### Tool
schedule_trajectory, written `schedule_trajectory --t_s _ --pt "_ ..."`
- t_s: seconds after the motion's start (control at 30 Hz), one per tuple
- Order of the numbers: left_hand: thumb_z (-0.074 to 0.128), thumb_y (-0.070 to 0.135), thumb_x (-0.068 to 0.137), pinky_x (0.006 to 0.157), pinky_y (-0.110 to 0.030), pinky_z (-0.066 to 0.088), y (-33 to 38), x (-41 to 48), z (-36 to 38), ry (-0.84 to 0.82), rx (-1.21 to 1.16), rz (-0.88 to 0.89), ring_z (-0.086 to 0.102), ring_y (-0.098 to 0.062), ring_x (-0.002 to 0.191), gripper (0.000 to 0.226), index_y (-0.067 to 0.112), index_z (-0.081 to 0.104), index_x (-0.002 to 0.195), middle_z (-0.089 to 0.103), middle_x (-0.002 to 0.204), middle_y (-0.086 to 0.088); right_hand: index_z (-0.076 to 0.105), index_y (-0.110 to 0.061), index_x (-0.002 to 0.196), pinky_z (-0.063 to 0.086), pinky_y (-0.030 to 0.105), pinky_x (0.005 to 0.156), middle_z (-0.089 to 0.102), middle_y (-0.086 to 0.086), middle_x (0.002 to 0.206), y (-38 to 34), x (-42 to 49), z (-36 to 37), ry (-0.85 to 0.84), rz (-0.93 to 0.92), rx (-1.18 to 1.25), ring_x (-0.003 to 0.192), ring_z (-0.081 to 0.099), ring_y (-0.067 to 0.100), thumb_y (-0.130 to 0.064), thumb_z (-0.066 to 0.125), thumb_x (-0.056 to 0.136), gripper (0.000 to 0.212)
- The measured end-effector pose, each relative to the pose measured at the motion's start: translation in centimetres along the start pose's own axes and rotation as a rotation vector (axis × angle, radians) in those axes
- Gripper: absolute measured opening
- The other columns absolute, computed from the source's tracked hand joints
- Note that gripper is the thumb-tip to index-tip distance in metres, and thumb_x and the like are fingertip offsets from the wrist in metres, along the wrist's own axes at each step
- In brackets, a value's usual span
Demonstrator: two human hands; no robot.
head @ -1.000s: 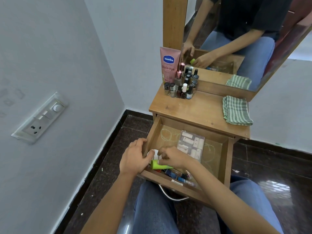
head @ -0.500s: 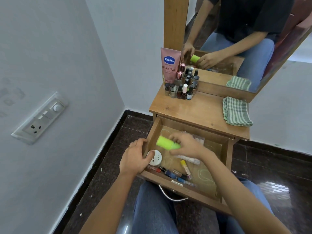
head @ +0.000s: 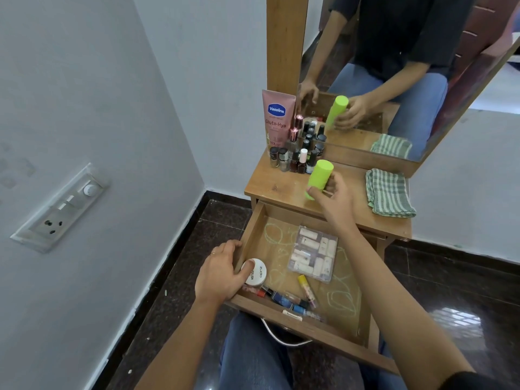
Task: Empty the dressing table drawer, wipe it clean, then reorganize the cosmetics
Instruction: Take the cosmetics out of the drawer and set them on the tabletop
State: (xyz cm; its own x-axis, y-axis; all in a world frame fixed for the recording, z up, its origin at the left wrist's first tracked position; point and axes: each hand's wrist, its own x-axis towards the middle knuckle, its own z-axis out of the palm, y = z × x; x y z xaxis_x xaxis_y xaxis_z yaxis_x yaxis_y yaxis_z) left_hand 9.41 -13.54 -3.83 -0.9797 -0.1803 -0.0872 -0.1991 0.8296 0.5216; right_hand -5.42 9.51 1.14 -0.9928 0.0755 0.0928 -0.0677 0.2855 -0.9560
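The wooden drawer is pulled out over my lap. My right hand grips a lime-green tube tilted just above the tabletop, beside a cluster of nail polish bottles. On the drawer's left wall rests my left hand, its thumb touching a round white jar. A clear packet of small items, a yellow-capped stick and several small bottles lie inside the drawer.
A pink Vaseline tube stands against the mirror post. A green checked cloth lies folded on the tabletop's right side. The mirror rises behind. A wall with a switch panel is close on the left.
My right hand lifted the green tube out of the drawer's front and carried it up and away to the tabletop by the nail polishes. My left hand stayed on the drawer's left wall.
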Motion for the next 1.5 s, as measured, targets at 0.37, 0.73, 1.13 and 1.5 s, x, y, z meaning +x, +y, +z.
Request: schedule_trajectory --t_s 0.37,0.73,1.13,1.5 --pt "0.059 0.05 0.088 0.088 -0.035 0.049 0.3 0.1 -0.2 0.001 -0.01 0.014 0.055 -0.015 0.112 0.053 0.025 0.049 0.133 0.058 0.126 0.005 0.046 -0.018 0.124 0.043 0.038 0.091 0.044 -0.003 0.113 2.1 2.9 -0.6 -0.066 -0.005 -0.317 0.107 0.047 0.021 -0.022 0.073 0.074 0.058" --pt "0.059 0.051 0.087 0.087 -0.036 0.05 0.3 -0.1 -0.3 -0.001 -0.011 0.006 0.056 -0.015 0.109 0.053 0.026 0.049 0.133 0.058 0.125 0.005 0.05 -0.011 0.114 0.046 0.026 0.074 0.053 0.006 0.113 2.4 4.1 -1.0 0.038 0.023 -0.308 0.093 0.054 0.019 -0.021 0.082 0.072 0.053" --pt "0.059 0.051 0.087 0.087 -0.035 0.049 0.5 -0.2 -0.4 -0.001 -0.008 0.004 0.056 -0.014 0.108 0.052 0.026 0.049 0.132 0.059 0.124 0.005 0.053 -0.012 0.119 0.038 0.002 0.063 0.059 0.005 0.116 2.5 4.8 -1.8 0.108 0.026 -0.279 0.095 0.057 0.013 -0.015 0.072 0.082 0.042" --pt "0.06 0.049 0.088 0.089 -0.033 0.048 0.5 -0.1 -0.5 0.017 -0.019 0.014 0.056 -0.013 0.108 0.05 0.025 0.051 0.131 0.058 0.124 0.006 0.057 -0.005 0.108 0.041 0.019 0.071 0.064 0.01 0.106 2.5 8.8 -0.5 0.232 0.049 -0.25 0.088 0.057 0.016 -0.014 0.073 0.08 0.033"
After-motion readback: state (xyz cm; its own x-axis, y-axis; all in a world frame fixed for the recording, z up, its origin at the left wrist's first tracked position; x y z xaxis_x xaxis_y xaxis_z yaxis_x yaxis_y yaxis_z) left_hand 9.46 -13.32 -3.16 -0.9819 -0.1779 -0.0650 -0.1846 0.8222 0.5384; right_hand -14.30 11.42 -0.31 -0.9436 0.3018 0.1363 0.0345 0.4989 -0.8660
